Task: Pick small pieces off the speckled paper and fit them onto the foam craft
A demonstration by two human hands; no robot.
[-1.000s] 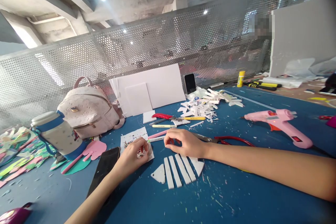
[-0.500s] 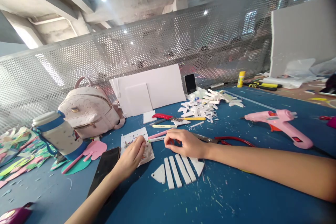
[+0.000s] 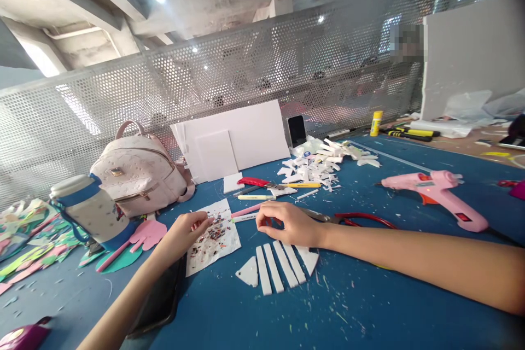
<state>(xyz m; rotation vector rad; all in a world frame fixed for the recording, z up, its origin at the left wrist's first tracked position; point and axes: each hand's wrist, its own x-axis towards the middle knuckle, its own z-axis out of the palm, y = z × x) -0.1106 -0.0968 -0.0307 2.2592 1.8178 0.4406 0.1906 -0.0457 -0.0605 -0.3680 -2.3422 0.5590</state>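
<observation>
My left hand hovers over the left edge of a white paper sheet strewn with tiny dark and coloured bits. Its fingers are pinched together; anything between them is too small to make out. A black phone lies partly under my left forearm. My right hand rests on the blue table with its fingers curled into a loop, and what the fingertips hold, if anything, is hidden. Just below it, white foam strips and a pointed white piece with a small hole lie in a fish-like row.
Beyond my hands lie red-handled scissors, pliers, pens and a pile of white foam scraps. A pink glue gun is at right. A bottle and a backpack stand at left.
My left hand has moved left from the middle of the paper, uncovering more of the bits and the lower part of the phone. My right hand has stayed in place.
</observation>
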